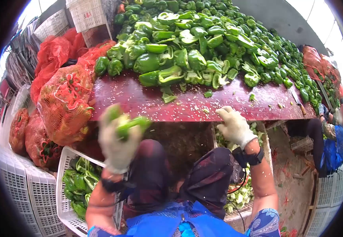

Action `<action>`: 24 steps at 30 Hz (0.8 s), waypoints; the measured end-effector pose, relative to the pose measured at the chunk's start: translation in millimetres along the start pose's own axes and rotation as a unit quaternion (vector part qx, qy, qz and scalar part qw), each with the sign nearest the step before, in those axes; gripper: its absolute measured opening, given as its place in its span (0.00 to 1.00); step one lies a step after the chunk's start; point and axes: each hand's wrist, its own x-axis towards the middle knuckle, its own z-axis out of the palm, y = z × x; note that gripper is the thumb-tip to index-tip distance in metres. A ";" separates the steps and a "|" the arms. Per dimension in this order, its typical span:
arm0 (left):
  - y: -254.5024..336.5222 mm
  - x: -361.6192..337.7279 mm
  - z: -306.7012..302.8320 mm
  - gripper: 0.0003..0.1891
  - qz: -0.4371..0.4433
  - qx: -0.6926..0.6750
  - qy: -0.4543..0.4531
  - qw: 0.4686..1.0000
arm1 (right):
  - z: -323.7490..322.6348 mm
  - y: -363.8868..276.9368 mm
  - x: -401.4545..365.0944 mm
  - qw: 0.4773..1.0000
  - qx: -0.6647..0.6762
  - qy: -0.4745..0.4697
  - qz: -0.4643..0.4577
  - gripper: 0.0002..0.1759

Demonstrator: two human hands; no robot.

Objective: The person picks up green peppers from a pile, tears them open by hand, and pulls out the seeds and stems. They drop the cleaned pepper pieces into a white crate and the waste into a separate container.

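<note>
My left hand [117, 143], in a pale work glove, is blurred and closed on a piece of green pepper [129, 124] just below the table's front edge. My right hand [233, 125], also gloved, rests at the front edge of the dark red table [187, 103]; whether it grips anything is unclear. A big heap of green peppers [195, 43], whole and cut, covers the far part of the table. Seeds are scattered on the bare red surface.
A white crate [63, 173] with cut green pepper pieces stands at my lower left. Red mesh sacks [63, 103] of peppers pile up left of the table. Pepper scraps [238, 195] fill a bin under my right arm. Another person [331, 136] sits at right. Stacked white crates [84, 14] stand behind.
</note>
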 end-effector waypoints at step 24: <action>-153.7 88.5 175.6 0.35 -0.105 0.090 -0.191 0.972 | 77.8 7.7 83.0 0.983 -0.169 0.070 0.000 0.27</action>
